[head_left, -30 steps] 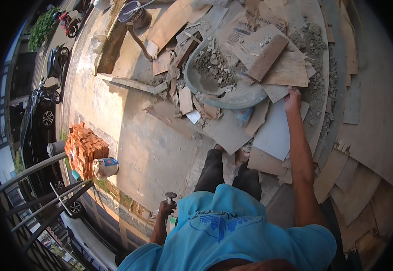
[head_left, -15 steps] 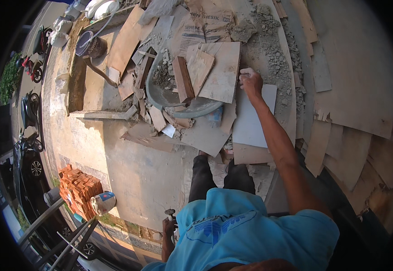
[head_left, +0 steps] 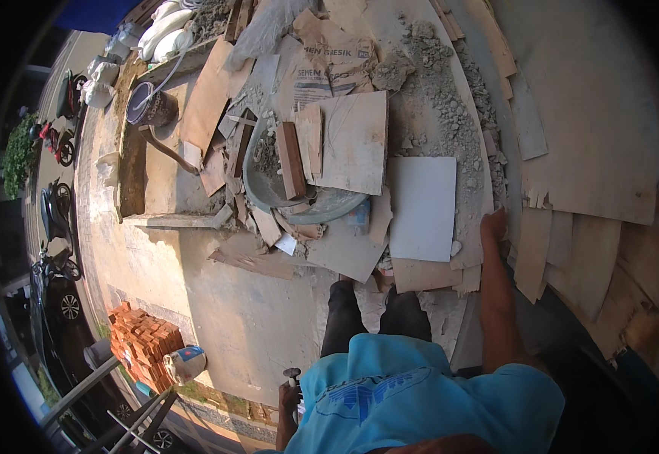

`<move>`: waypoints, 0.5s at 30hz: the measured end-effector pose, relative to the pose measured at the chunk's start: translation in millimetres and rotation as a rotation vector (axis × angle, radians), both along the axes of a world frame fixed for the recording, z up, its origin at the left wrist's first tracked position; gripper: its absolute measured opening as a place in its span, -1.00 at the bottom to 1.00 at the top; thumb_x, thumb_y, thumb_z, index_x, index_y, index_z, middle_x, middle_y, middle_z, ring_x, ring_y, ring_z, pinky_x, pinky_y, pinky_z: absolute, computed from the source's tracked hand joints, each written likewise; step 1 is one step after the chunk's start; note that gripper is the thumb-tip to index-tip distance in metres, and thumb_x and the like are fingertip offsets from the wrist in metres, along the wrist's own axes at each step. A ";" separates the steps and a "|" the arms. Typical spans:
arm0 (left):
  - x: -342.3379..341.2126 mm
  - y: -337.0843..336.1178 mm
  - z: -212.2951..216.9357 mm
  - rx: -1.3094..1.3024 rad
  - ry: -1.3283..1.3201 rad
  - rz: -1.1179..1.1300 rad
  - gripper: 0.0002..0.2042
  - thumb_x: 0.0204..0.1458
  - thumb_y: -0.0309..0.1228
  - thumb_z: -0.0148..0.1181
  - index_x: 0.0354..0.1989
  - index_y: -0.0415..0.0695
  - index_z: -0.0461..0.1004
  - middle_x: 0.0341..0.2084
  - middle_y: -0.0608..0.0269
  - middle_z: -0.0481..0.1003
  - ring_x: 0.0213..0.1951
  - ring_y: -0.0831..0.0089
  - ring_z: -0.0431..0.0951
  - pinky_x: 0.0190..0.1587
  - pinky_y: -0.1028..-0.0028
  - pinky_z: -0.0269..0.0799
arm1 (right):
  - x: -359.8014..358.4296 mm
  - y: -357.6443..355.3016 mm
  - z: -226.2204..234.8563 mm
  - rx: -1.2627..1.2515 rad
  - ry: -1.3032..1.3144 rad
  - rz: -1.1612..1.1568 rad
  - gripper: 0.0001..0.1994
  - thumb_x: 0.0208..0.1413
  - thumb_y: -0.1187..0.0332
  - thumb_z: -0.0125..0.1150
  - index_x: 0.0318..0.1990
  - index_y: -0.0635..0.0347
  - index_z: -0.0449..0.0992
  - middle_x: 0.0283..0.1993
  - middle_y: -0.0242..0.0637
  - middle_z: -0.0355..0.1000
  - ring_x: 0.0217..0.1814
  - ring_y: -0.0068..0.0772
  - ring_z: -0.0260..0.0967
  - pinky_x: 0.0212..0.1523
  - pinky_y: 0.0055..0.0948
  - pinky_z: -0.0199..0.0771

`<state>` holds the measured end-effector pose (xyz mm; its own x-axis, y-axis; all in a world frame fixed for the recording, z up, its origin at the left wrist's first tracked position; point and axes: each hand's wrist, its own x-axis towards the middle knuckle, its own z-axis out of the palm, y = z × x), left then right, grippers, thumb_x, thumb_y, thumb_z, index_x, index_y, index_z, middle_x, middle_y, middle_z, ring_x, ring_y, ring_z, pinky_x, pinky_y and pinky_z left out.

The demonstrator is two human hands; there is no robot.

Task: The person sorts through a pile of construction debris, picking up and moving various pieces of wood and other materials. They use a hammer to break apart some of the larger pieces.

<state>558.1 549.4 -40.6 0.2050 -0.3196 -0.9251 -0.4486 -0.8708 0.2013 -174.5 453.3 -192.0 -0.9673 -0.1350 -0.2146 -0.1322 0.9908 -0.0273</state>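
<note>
Near the right hand [head_left: 494, 225] lie rubble [head_left: 441, 94] and plywood sheets [head_left: 537, 253].

The person's shirt [head_left: 458, 405] was turquoise with a darker blue print [head_left: 363, 392], the head of the hammer [head_left: 291, 372] grey. The board [head_left: 422, 208] was white, the basin [head_left: 333, 211] grey-green, the wooden block [head_left: 291, 160] reddish brown, the bricks [head_left: 144, 344] orange.

The right grip [head_left: 494, 225] has free room leftward over the white board [head_left: 422, 208]; plywood [head_left: 353, 140] partly blocks the basin [head_left: 337, 212].
</note>
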 end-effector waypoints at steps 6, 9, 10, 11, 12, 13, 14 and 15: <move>16.4 -15.9 -9.6 -0.043 0.011 -0.025 -0.79 -0.09 -0.45 0.18 -0.28 -0.28 0.49 -0.59 0.14 0.53 -0.66 0.42 0.52 -0.70 0.52 0.32 | -26.8 63.4 -50.5 -0.138 -0.154 0.151 -0.56 -0.02 0.36 0.16 0.06 0.32 0.39 0.01 0.03 0.45 0.07 0.06 0.41 0.06 -0.09 0.41; 22.3 -23.1 -14.9 0.011 0.028 -0.008 -0.78 -0.09 -0.40 0.23 -0.30 -0.28 0.50 -0.60 0.15 0.54 -0.66 0.44 0.52 -0.69 0.52 0.32 | -31.4 63.5 -42.9 -0.236 -0.175 0.149 -0.54 -0.08 0.37 0.22 0.03 0.34 0.43 -0.01 0.08 0.46 0.07 0.09 0.41 0.08 -0.14 0.40; 23.5 -25.0 -17.0 0.018 0.013 -0.018 -0.78 -0.09 -0.39 0.25 -0.31 -0.27 0.50 -0.59 0.15 0.54 -0.65 0.44 0.52 -0.69 0.52 0.32 | -32.5 66.2 -41.0 -0.253 -0.189 0.115 -0.52 -0.09 0.37 0.24 0.05 0.34 0.42 0.00 0.09 0.46 0.09 0.08 0.40 0.09 -0.17 0.39; 24.9 -27.0 -19.0 0.025 -0.002 -0.026 -0.77 -0.10 -0.38 0.26 -0.32 -0.27 0.50 -0.59 0.15 0.55 -0.65 0.44 0.52 -0.68 0.52 0.32 | -33.1 67.7 -39.7 -0.270 -0.205 0.083 -0.49 -0.11 0.38 0.26 0.07 0.34 0.42 0.01 0.11 0.45 0.12 0.06 0.39 0.10 -0.19 0.37; 26.2 -30.5 -22.0 0.032 -0.017 -0.034 -0.77 -0.10 -0.37 0.27 -0.33 -0.27 0.51 -0.59 0.15 0.55 -0.65 0.44 0.52 -0.68 0.52 0.32 | -34.2 68.0 -38.4 -0.281 -0.236 0.084 -0.48 -0.11 0.38 0.27 0.07 0.36 0.42 0.02 0.11 0.45 0.12 0.06 0.39 0.10 -0.20 0.38; 23.2 -31.5 -21.6 0.030 -0.017 -0.022 -0.83 -0.13 -0.50 0.23 -0.32 -0.24 0.52 -0.54 0.16 0.54 -0.62 0.43 0.49 -0.65 0.51 0.32 | -38.5 70.0 -35.8 -0.287 -0.264 0.088 -0.48 -0.11 0.37 0.28 0.07 0.37 0.41 0.03 0.11 0.45 0.12 0.05 0.40 0.10 -0.21 0.38; 19.9 -30.8 -20.8 0.027 -0.014 -0.023 -0.83 -0.13 -0.49 0.23 -0.33 -0.24 0.52 -0.54 0.16 0.54 -0.62 0.43 0.49 -0.65 0.51 0.32 | -40.7 71.6 -33.8 -0.294 -0.292 0.093 -0.47 -0.11 0.37 0.29 0.08 0.39 0.41 0.03 0.11 0.44 0.12 0.04 0.40 0.10 -0.22 0.38; 16.9 -33.4 -21.9 0.024 -0.008 -0.029 -0.83 -0.13 -0.49 0.23 -0.33 -0.24 0.52 -0.54 0.16 0.54 -0.62 0.44 0.49 -0.65 0.51 0.32 | -38.5 74.3 -32.9 -0.332 -0.216 0.113 -0.51 -0.13 0.36 0.29 0.01 0.40 0.44 -0.02 0.12 0.46 0.08 0.05 0.41 0.06 -0.20 0.39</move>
